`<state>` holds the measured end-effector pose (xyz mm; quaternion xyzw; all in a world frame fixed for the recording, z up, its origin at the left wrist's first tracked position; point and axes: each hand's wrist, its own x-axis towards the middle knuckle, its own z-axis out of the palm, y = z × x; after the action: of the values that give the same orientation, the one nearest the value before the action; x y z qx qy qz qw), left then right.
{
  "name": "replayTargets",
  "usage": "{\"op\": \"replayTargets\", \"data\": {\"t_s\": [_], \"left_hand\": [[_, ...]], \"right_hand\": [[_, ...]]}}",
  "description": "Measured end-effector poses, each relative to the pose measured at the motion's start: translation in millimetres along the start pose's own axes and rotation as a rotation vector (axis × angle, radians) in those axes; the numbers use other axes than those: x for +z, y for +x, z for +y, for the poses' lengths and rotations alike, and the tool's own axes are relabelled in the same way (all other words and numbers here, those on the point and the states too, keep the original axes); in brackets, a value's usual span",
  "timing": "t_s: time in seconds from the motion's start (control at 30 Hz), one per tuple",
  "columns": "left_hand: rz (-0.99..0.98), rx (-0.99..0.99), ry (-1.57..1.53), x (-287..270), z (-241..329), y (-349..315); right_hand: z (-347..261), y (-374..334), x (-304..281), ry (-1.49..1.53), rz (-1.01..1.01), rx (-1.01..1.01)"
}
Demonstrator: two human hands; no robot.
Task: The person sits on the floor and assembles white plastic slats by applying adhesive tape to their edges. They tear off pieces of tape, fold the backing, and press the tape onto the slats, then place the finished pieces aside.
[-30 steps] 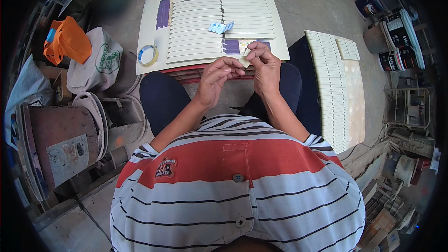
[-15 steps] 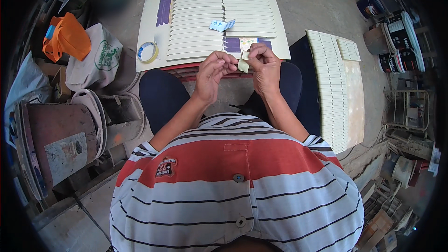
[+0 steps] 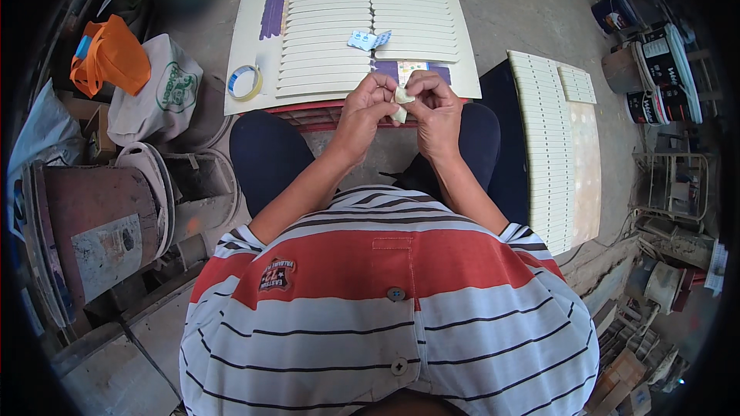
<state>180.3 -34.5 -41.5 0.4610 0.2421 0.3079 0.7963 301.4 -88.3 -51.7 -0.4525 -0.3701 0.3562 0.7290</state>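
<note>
A small pale-yellow folded piece (image 3: 401, 98), perhaps tape or paper, is pinched between my two hands above the near edge of a cream board (image 3: 253, 37). My left hand (image 3: 364, 114) has its thumb and fingertips closed at the piece's left side. My right hand (image 3: 438, 110) grips its right side with thumb and bent forefinger. Behind them on the board, rows of long cream slats (image 3: 324, 54) lie in two columns. A creased blue-and-white slip (image 3: 362, 40) rests on the slats. At the board's left corner lies a roll of yellowish tape (image 3: 245, 83).
To my right stands a long panel of cream strips (image 3: 543, 139). Paint buckets (image 3: 655, 69) are beyond it. On the left are an orange bag (image 3: 112, 54), a white cloth bag (image 3: 158, 88) and a worn brownish container (image 3: 100, 216). A red crate (image 3: 308, 115) supports the board.
My left hand has moved slightly right and its fingertips have closed in on the pale piece. The piece now looks more bunched between both hands.
</note>
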Motion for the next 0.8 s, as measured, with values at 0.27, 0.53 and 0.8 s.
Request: {"op": "replayTargets", "data": {"t_s": [0.27, 0.53, 0.8], "left_hand": [[0.07, -0.047, -0.067, 1.8, -1.1, -3.9], [0.088, -0.031, -0.227, -3.2, -7.9, -5.6], [0.013, 0.214, -0.185, 1.4, -7.8, -11.2]], "right_hand": [[6.8, 0.4, -1.6, 0.143, 0.041, 0.091], [10.9, 1.6, 1.6, 0.261, 0.133, 0.213], [18.1, 3.2, -3.2, 0.351, 0.172, 0.305]]}}
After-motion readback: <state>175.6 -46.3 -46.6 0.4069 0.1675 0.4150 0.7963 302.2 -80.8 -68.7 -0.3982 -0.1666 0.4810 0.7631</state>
